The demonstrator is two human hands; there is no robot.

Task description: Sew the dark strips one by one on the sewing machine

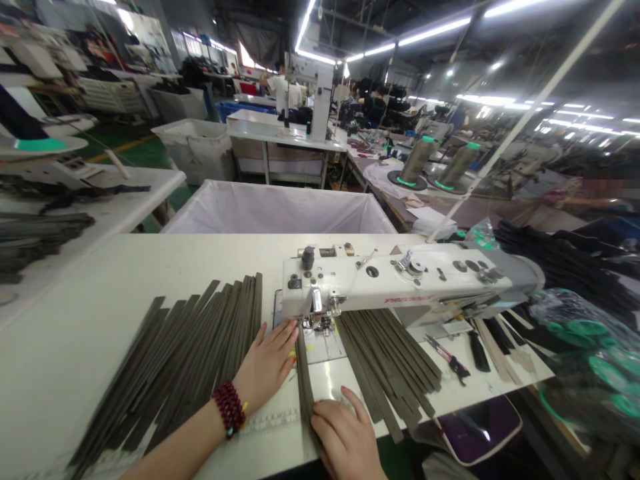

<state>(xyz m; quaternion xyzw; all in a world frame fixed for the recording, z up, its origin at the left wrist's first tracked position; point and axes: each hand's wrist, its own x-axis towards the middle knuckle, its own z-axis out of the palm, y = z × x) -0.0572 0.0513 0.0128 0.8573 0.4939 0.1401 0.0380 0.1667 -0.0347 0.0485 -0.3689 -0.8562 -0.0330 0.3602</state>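
A narrow grey-brown fabric strip (303, 373) runs from the table's front edge up to the presser foot (325, 325) of a white sewing machine (370, 283). My left hand (269, 360) lies flat left of the foot, fingers stretched out, fingertips at the strip's edge. Nearer the front edge, my right hand (345, 430) has its fingers bent over the same strip, gripping it; its thumb is hidden. Left of my left hand lies a fanned pile of similar strips (195, 353). Another bunch of strips (387, 363) lies under the machine arm, right of the needle.
Thread snips (450, 360) lie right of the strips. A printed ruler scale (270, 419) runs along the table's front. Behind the table stands a large white-lined bin (280, 207). Two thread cones (417, 163) stand behind the machine. Plastic-wrapped cones (590, 333) sit at right.
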